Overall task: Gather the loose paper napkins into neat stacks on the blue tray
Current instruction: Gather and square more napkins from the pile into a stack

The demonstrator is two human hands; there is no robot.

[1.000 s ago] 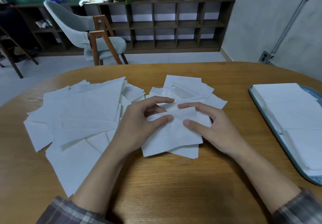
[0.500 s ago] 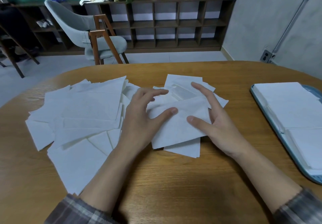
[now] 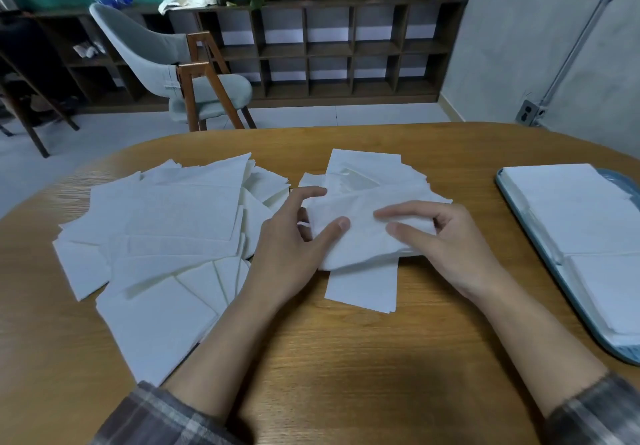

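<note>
A small bundle of white napkins [image 3: 363, 236] sits at the table's middle, gripped from both sides. My left hand [image 3: 291, 254] pinches its left edge with thumb on top. My right hand [image 3: 446, 240] holds its right side, fingers curled over it. More loose napkins [image 3: 363, 171] lie beneath and behind the bundle, and one napkin [image 3: 362, 288] sticks out toward me. A wide scatter of loose napkins [image 3: 166, 233] covers the table's left part. The blue tray [image 3: 540, 257] at the right edge carries neat white napkin stacks [image 3: 581, 209].
The wooden table [image 3: 346, 358] is round-edged. Behind it stand a grey chair with wooden legs [image 3: 180, 70] and a low dark shelf unit [image 3: 346, 49] with potted plants on top.
Both hands have closed in on the middle napkins and drawn them together into a bundle, which now sits a little farther from me, uncovering the napkin underneath.
</note>
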